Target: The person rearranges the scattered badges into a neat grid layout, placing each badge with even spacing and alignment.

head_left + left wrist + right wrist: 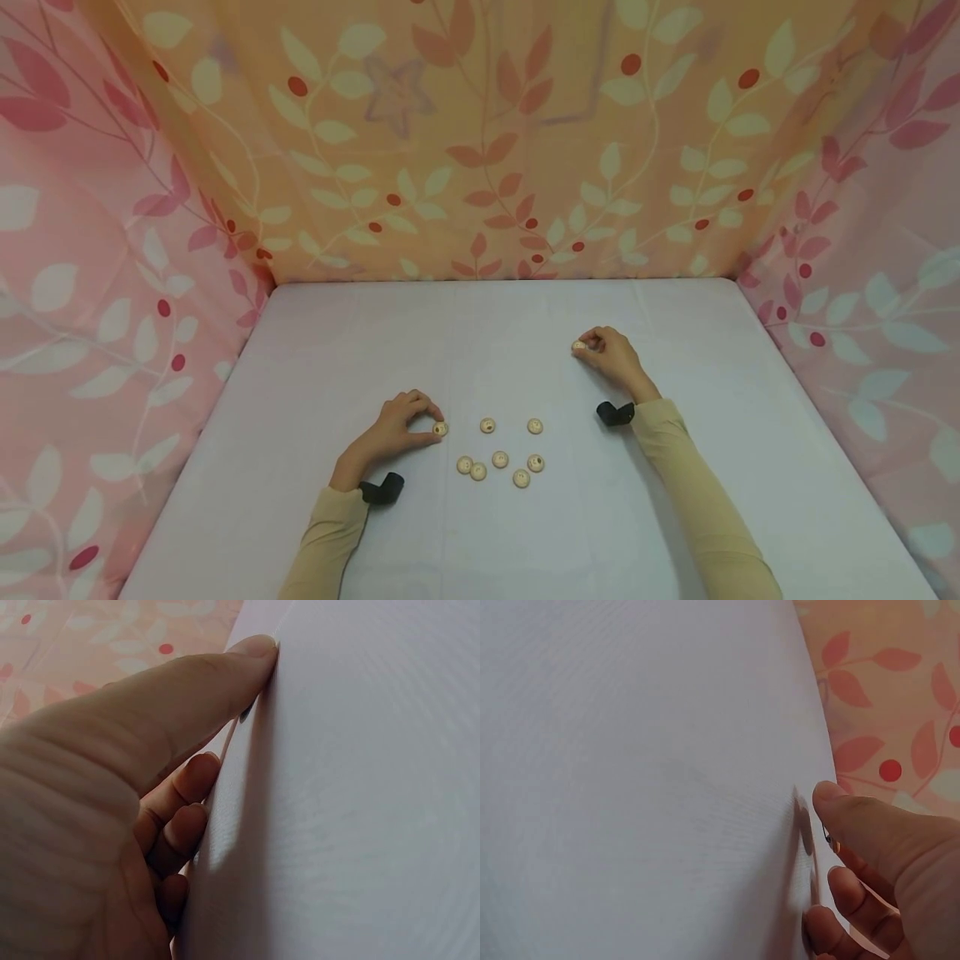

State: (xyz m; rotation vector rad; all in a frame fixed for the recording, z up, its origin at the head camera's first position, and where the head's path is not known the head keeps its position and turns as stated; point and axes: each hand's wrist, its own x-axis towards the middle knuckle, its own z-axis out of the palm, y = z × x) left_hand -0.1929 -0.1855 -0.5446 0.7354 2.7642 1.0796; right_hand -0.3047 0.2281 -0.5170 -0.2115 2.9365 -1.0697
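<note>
In the head view, my left hand holds a small round wooden disc with dark marks between thumb and forefinger, at the white tabletop. The thumb hides most of that disc in the left wrist view. Farther back on the right, my right hand pinches another wooden disc by its edges. The right wrist view shows a gap between the right fingertips and the cloth, with a shadow beneath. Two discs, one left and one right, lie between the hands.
Nearer the front lies a loose group of several discs; two on its left, including one disc, touch. White cloth covers the table. Floral curtains hang along the back and both sides. A black camera sits at the right wrist.
</note>
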